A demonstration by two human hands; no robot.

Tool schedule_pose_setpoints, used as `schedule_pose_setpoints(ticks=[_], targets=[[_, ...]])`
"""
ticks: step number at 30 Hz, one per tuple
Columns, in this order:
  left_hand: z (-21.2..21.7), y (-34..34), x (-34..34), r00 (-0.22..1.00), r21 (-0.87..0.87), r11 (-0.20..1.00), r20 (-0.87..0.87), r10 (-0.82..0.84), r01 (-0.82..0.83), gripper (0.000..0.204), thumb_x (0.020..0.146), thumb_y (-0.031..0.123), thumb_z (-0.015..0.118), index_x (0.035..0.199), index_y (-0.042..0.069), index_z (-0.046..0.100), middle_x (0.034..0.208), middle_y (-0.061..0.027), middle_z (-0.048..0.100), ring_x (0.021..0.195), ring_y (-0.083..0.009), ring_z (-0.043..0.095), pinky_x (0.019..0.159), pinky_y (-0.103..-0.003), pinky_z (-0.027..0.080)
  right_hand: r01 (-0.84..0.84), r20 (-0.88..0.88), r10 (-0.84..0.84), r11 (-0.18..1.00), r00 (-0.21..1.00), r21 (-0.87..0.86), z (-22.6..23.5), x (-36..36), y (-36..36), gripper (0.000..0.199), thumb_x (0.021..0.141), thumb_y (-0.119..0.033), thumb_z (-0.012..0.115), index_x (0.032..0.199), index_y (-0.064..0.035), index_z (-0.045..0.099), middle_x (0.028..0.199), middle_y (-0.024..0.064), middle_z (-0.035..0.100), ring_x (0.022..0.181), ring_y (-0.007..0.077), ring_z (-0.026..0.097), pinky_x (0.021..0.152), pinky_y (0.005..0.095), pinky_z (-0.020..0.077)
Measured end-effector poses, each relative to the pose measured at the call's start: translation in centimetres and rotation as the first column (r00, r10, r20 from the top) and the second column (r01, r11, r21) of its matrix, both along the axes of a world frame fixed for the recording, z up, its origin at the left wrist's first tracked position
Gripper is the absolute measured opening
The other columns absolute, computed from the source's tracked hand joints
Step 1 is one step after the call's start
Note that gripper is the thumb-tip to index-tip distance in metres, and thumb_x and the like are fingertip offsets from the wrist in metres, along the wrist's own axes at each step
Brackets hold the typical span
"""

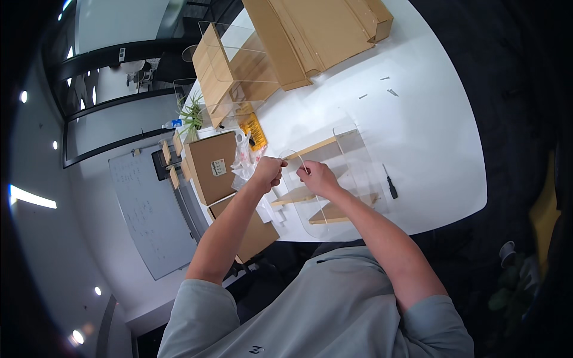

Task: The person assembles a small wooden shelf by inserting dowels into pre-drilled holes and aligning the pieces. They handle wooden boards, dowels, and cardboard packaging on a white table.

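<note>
Broadly, a white table (418, 137) fills the centre of the head view, with flattened cardboard sheets (322, 30) at twelve o'clock and a finished clear-walled shelf unit with wooden boards (230, 74) at eleven o'clock. At nine o'clock of the hands sits a brown cardboard box (212, 167), and a crumpled plastic bag (245, 158) lies just beside it. Dead centre stands the work piece: a half-built shelf of clear acrylic panels and pale wooden boards (325, 182), near the table's front edge. Both hands meet at its upper left corner. Left hand (267, 173) is curled into a near fist, fingers tight on the curved top edge of a clear panel, as far as the glare allows. Right hand (319, 178) pinches narrow on the same edge or a thin piece there; which, cannot tell. Judged step: seating or fixing a panel to a board. Next move likely calls for steady alignment and a fastener. A black-handled screwdriver (390, 184) lies at three o'clock of the shelf, untouched; small loose screws (388, 89) are scattered at one o'clock, well apart.
</note>
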State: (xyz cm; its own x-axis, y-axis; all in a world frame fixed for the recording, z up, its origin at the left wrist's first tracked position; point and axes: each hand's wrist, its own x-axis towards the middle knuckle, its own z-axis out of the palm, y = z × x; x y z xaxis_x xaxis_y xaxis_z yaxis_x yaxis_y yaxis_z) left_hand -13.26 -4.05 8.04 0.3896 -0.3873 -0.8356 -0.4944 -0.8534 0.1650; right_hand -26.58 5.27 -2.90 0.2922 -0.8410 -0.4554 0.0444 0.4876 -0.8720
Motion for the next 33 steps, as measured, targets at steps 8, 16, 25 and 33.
schedule_pose_setpoints(ticks=[8,16,25,33], targets=[[-0.2,0.0,-0.2,0.994,-0.019,0.995,0.057,-0.092,0.093,0.021,0.102,0.013,0.046,0.098,0.0,0.062,0.059,0.0051,0.039,0.046,-0.0075,0.032,0.041,-0.027,0.026,-0.009,-0.002,0.009,1.0,1.0,0.006,0.2,-0.1,-0.1,0.029,0.095,-0.033,0.058,0.095,-0.0053,0.069,0.086,0.0154,0.072,0.085,0.0354,0.07,0.076,0.0461,0.0544],[-0.4,0.3,-0.9,0.921,-0.055,0.934,0.195,-0.338,0.354,0.027,0.101,0.014,0.048,0.095,-0.006,0.066,0.053,0.0004,0.044,0.041,-0.0102,0.037,0.039,-0.03,0.028,-0.002,0.007,0.002,1.0,1.0,-0.003,0.0,0.0,0.0,0.029,0.095,-0.032,0.057,0.095,-0.0051,0.069,0.087,0.0157,0.072,0.084,0.0357,0.07,0.076,0.0462,0.0544],[-2.8,0.4,1.5,0.449,0.049,0.516,0.428,-0.784,0.855,0.031,0.095,0.018,0.054,0.083,-0.003,0.073,0.083,-0.0261,0.071,0.084,-0.0398,0.072,0.075,-0.046,0.057,0.015,0.005,-0.015,1.0,1.0,-0.003,-0.3,0.5,0.1,0.028,0.094,-0.031,0.057,0.095,-0.0062,0.069,0.088,0.016,0.073,0.085,0.0363,0.07,0.076,0.0466,0.0545],[-0.4,1.4,0.8,0.155,0.067,0.213,0.479,-0.864,0.975,0.017,0.092,0.011,0.054,0.086,0.001,0.066,0.075,-0.0222,0.069,0.072,-0.0395,0.07,0.066,-0.048,0.057,0.035,0.005,-0.035,0.999,0.999,-0.012,-0.5,0.6,0.1,0.028,0.094,-0.031,0.057,0.094,-0.0058,0.069,0.088,0.0164,0.073,0.086,0.0371,0.07,0.077,0.0468,0.0543]])
